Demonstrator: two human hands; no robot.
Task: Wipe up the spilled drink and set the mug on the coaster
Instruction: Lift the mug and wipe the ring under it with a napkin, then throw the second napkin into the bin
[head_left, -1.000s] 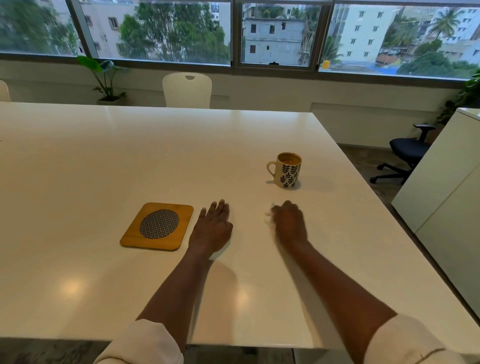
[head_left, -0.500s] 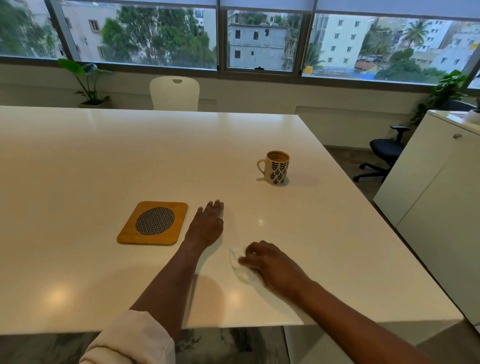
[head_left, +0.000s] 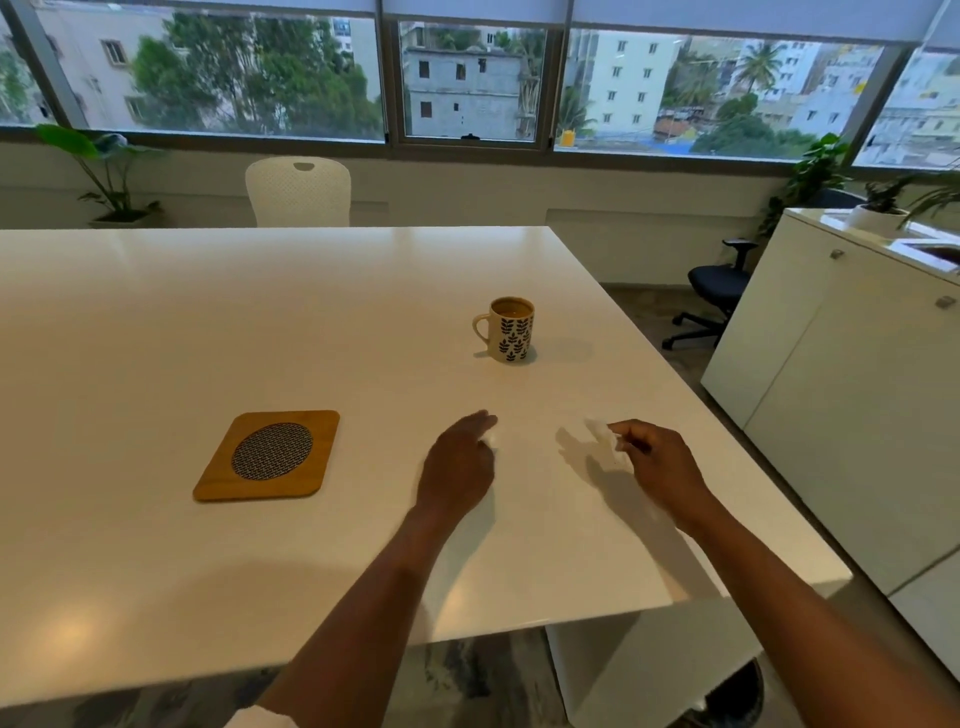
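A cream mug (head_left: 510, 329) with a dark leaf pattern stands upright on the white table (head_left: 208, 322), filled with a brown drink. A square wooden coaster (head_left: 268, 454) with a round woven centre lies to the left, with nothing on it. My right hand (head_left: 657, 465) pinches a small white tissue (head_left: 602, 434) just above the table, to the near right of the mug. My left hand (head_left: 460, 467) hovers low over the table between coaster and tissue, fingers relaxed, blurred. No spill is plainly visible on the glossy surface.
A white chair (head_left: 298, 191) stands at the table's far side. The table's right edge (head_left: 727, 452) runs close to my right hand. White cabinets (head_left: 841, 395) and a black office chair (head_left: 719, 291) stand to the right. Potted plants line the window wall.
My right hand has moved with the tissue from the near middle of the table to the right and further out. My left hand has lifted slightly and its fingers have curled loosely.
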